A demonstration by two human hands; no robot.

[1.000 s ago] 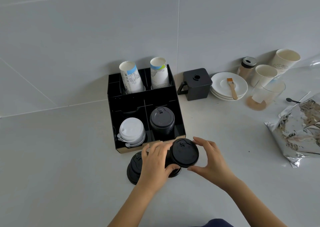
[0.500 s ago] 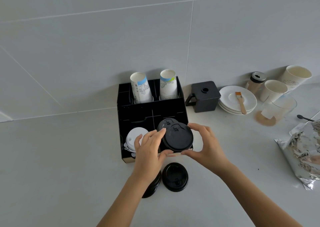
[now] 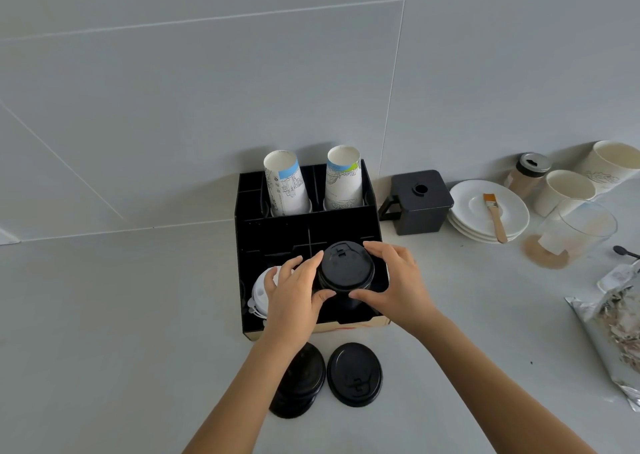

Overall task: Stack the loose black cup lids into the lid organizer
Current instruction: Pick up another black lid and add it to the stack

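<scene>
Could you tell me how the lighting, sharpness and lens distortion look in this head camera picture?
Head view: soft, even light with only faint shadows beside the black lid organizer; wide-angle lens bows the wall tile seams; the stack of black plastic cup lids between the left hand and right hand reads sharp, though dark on dark; the crinkled silver foil bag shows mild glare at the right edge.

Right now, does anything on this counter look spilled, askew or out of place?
Yes. Brown powder lies spilled around the base of the clear glass at the right. A paintbrush lies on the stack of white plates. Loose black lids sit in front of the organizer.
</scene>
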